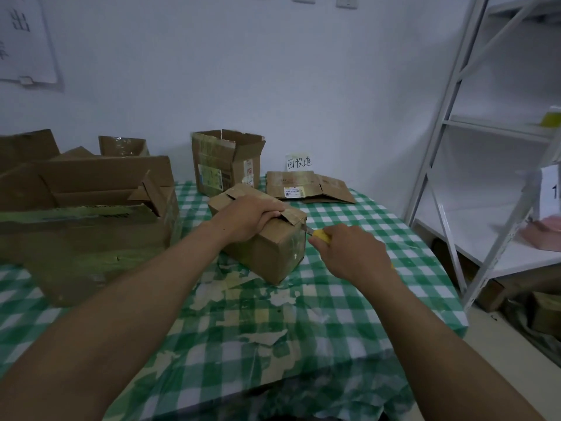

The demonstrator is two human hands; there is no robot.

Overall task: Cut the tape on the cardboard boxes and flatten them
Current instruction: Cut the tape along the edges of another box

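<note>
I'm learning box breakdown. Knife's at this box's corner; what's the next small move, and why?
Probably slice the knife down the box, through its end tape: the blade meets the top corner, the right hand grips the handle, the left hand steadies the box.

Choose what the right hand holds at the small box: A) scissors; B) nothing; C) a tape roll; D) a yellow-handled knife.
D: the right hand grips a yellow-handled knife, its blade at the taped end of the small box, which the left hand holds by its top.
</note>
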